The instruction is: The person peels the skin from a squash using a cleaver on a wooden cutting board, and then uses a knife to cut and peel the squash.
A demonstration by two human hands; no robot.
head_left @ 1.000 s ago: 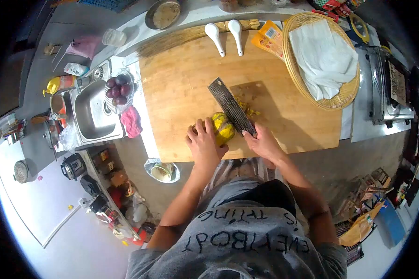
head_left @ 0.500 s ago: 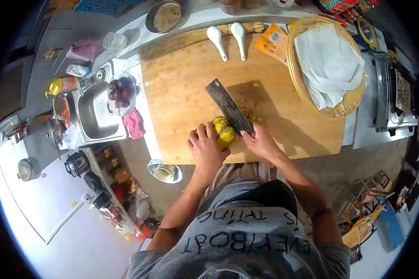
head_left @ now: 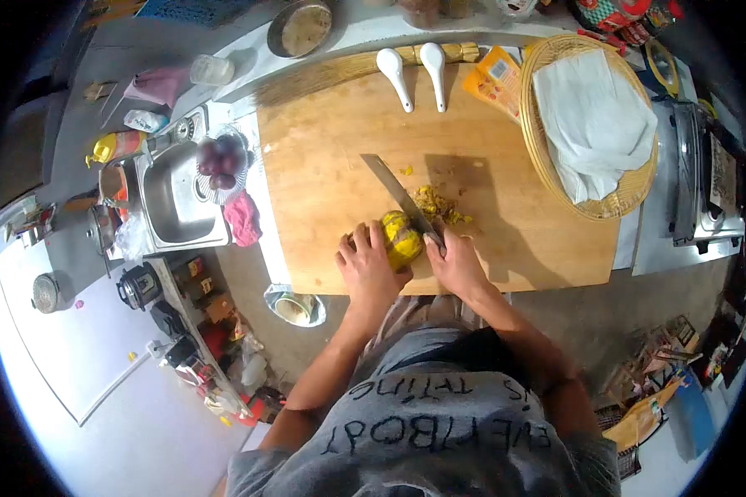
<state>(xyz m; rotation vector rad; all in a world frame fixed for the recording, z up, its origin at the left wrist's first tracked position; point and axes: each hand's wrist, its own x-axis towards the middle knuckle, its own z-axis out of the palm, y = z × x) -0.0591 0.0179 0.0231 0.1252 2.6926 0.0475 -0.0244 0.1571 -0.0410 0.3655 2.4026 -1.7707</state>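
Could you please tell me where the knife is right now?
In the head view, the knife is in the right hand over the wooden board, blade slanting away leftward, beside the yellow squash held by the left hand.

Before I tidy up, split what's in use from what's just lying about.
In use:
- squash, under the left hand
- knife, in the right hand
- board
- scraps

Lying about:
- spoons
- orange packet
- basket
- white cloth
- pink cloth
- dark fruit
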